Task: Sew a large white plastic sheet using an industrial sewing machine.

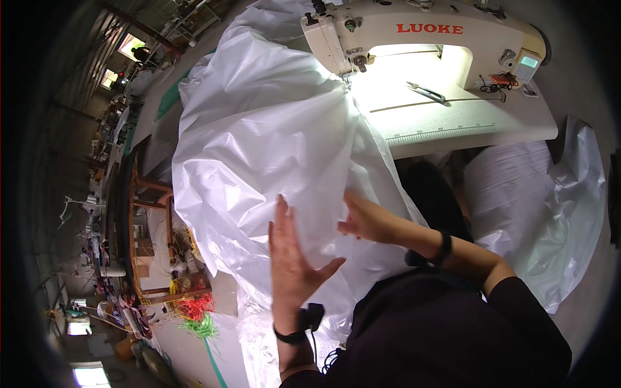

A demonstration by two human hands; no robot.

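Observation:
A large, shiny white plastic sheet [278, 139] drapes in folds over the table and down across my lap. Its far part lies under the needle end of a white sewing machine [343, 55]. My left hand [294, 262] rests on the sheet with its fingers stretched out and the thumb spread wide. To its right, my right hand [365, 220] is closed, its fingers curled against a fold of the sheet. What lies inside those fingers is partly hidden. Both wrists wear black bands.
Thread snips [427, 92] lie on the lit machine bed, by a small tangle of dark cord [499, 83]. More white sheeting [517, 187] hangs at the right. At lower left are a wooden frame [134, 226] and red and green strands [196, 305] on the floor.

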